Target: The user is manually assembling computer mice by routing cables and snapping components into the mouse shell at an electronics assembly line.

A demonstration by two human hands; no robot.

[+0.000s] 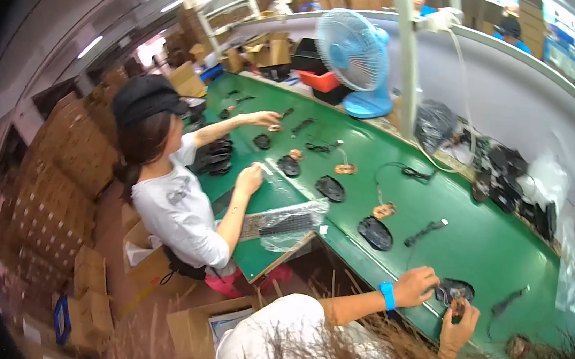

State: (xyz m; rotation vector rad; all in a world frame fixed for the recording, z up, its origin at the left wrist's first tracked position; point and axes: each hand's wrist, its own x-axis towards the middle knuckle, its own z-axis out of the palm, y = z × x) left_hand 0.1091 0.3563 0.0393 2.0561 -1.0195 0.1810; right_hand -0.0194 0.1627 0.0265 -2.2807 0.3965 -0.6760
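Observation:
My left hand, with a blue band at the wrist, has its fingers curled together at the left edge of a black mouse shell on the green table. Whatever those fingers grip is too small to tell. Thin wires show inside the shell. My right hand is closed at the shell's near side, pinching a small orange-brown circuit board. A black cable with a pale plug lies right of the shell. Farther left on the table are another mouse shell and an orange circuit board.
The green workbench carries rows of shells, boards and a coiled cable. A co-worker in a black cap reaches over its left part, beside a plastic-wrapped keyboard. A blue fan and a post stand along the back.

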